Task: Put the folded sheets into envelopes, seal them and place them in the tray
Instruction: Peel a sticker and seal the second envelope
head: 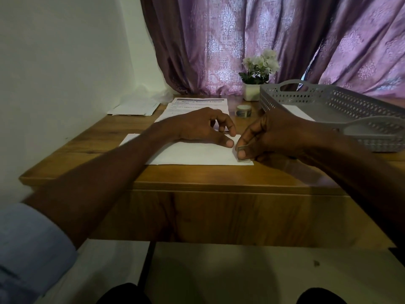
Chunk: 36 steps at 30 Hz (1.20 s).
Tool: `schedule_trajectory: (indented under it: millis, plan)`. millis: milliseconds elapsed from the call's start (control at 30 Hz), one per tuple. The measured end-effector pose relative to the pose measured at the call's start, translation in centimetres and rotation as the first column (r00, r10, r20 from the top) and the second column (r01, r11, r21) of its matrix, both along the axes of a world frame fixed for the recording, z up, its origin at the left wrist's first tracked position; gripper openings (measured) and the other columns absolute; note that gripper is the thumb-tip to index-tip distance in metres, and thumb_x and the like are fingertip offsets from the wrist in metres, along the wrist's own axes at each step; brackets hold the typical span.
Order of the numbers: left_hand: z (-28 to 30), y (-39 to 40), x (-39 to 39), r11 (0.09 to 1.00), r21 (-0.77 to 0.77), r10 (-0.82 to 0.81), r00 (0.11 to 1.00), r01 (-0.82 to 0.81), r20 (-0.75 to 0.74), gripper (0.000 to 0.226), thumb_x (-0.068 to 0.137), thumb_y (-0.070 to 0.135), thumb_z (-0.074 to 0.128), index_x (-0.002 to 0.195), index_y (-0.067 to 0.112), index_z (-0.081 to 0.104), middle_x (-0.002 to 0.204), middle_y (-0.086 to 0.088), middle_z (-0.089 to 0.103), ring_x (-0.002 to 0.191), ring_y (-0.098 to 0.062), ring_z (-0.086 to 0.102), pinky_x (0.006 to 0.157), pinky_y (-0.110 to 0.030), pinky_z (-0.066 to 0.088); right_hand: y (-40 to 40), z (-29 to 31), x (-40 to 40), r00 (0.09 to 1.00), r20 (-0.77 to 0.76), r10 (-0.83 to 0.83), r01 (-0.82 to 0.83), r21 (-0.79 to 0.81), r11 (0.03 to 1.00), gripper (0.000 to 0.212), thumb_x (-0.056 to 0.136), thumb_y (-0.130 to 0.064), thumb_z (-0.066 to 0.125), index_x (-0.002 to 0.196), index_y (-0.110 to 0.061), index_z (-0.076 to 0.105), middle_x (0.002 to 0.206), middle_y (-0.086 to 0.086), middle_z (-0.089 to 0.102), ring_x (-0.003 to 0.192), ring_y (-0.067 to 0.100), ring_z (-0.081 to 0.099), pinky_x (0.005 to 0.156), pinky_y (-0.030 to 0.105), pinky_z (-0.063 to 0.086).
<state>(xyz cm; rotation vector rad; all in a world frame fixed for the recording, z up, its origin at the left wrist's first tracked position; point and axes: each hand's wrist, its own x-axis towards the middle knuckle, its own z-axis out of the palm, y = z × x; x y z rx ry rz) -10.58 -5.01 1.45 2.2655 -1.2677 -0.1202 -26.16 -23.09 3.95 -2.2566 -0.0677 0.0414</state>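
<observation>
The envelope (pixel 192 153) lies flat on the table (pixel 197 178), thin, light and bendy, the left hand (pixel 203 128) pressing it down loosely while the right hand (pixel 263 137) pinches a sticker (pixel 241 148) at its end.

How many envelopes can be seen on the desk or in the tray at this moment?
2 clearly: one envelope lies under both hands at the desk's near edge, and one white envelope lies in the grey tray. The white papers at the far left may hold more; I cannot tell.

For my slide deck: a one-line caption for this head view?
Left hand steadies a white envelope while right hand presses a sticker onto its end.
</observation>
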Motion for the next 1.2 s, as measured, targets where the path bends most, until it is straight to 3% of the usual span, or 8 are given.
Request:
schedule_trajectory:
  millis: [167, 300, 467, 633, 767, 900, 1033, 1200]
  plan:
    - [-0.1, -0.1, 0.1, 1.0, -0.008, -0.002, 1.0, 0.002, -0.01, 0.03, 0.081, 0.05, 0.083, 0.107, 0.038, 0.075, 0.115, 0.007, 0.069, 0.099, -0.001, 0.058, 0.078, -0.021, 0.039, 0.1, -0.2, -0.3, 0.999, 0.054, 0.003, -0.002, -0.017, 1.0, 0.017, 0.071, -0.006, 0.089, 0.086, -0.005, 0.081, 0.078, 0.009, 0.078, 0.062, 0.008, 0.067, 0.055, 0.015, 0.053]
    - [-0.1, -0.1, 0.2, 1.0, -0.007, 0.0, 1.0, 0.0, 0.001, 0.028, 0.083, 0.049, 0.082, 0.108, 0.037, 0.074, 0.118, 0.008, 0.069, 0.109, -0.007, 0.059, 0.084, -0.023, 0.043, 0.1, -0.5, -0.7, 0.991, 0.134, 0.028, -0.02, -0.062, 0.998, 0.018, 0.07, -0.009, 0.09, 0.086, -0.007, 0.082, 0.08, 0.006, 0.079, 0.07, 0.012, 0.07, 0.062, 0.018, 0.058]
    - [-0.3, -0.1, 0.3, 1.0, -0.006, 0.011, 1.0, -0.011, 0.006, 0.029, 0.084, 0.047, 0.081, 0.109, 0.036, 0.074, 0.117, 0.009, 0.068, 0.1, 0.006, 0.055, 0.079, -0.019, 0.039, 0.0, -1.0, -0.9, 0.977, 0.204, 0.064, -0.022, -0.204, 0.979, 0.015, 0.073, -0.016, 0.09, 0.085, -0.019, 0.082, 0.08, -0.008, 0.078, 0.078, 0.005, 0.072, 0.078, 0.026, 0.057]
    - [-0.2, 0.0, 0.3, 1.0, 0.004, 0.013, 1.0, -0.013, 0.018, 0.023, 0.083, 0.047, 0.082, 0.102, 0.044, 0.071, 0.106, 0.021, 0.064, 0.092, 0.001, 0.054, 0.078, -0.024, 0.04, 0.7, -1.1, -0.8, 0.966, 0.231, 0.114, -0.013, -0.397, 0.918, 0.028, 0.077, -0.023, 0.088, 0.096, -0.032, 0.07, 0.088, -0.01, 0.069, 0.083, 0.004, 0.065, 0.068, 0.02, 0.047]
    - [0.0, -0.4, 0.1, 0.999, 0.029, 0.017, 0.998, -0.019, 0.063, 0.025, 0.079, 0.052, 0.083, 0.099, 0.046, 0.07, 0.099, 0.03, 0.06, 0.089, 0.008, 0.052, 0.075, -0.024, 0.039, 1.1, -0.2, 0.2, 0.994, 0.074, 0.082, -0.034, -0.496, 0.868, 0.041, 0.082, -0.029, 0.084, 0.108, -0.026, 0.053, 0.093, -0.007, 0.057, 0.086, 0.01, 0.057, 0.067, 0.026, 0.044]
    - [0.1, -0.8, -0.1, 1.0, 0.008, -0.017, 0.998, 0.016, 0.062, 0.024, 0.08, 0.049, 0.084, 0.096, 0.036, 0.073, 0.094, 0.017, 0.065, 0.084, 0.001, 0.054, 0.073, -0.023, 0.043, 1.5, 1.2, 1.1, 0.99, -0.109, 0.086, -0.132, -0.535, 0.834, 0.033, 0.086, -0.025, 0.08, 0.093, -0.027, 0.048, 0.084, -0.006, 0.059, 0.079, 0.011, 0.058, 0.073, 0.031, 0.046]
    - [-0.1, -1.2, -0.6, 0.998, 0.029, -0.064, 0.997, 0.063, 0.038, 0.025, 0.087, 0.04, 0.08, 0.096, 0.019, 0.069, 0.08, 0.015, 0.061, 0.073, 0.007, 0.052, 0.063, -0.005, 0.035, 1.4, 1.6, 1.5, 0.983, -0.165, 0.079, -0.154, -0.512, 0.845, 0.03, 0.085, -0.023, 0.08, 0.091, -0.023, 0.051, 0.083, 0.0, 0.065, 0.073, 0.012, 0.061, 0.064, 0.027, 0.045]
    - [0.2, -1.4, -0.8, 0.995, 0.071, -0.071, 0.997, 0.07, 0.004, 0.051, 0.085, 0.056, 0.075, 0.105, 0.01, 0.067, 0.089, 0.008, 0.061, 0.08, -0.002, 0.051, 0.073, -0.02, 0.038, 1.2, 1.5, 1.7, 0.978, -0.192, 0.086, -0.175, -0.511, 0.842, 0.036, 0.082, -0.029, 0.082, 0.094, -0.025, 0.049, 0.08, 0.001, 0.068, 0.077, 0.016, 0.064, 0.075, 0.034, 0.05]
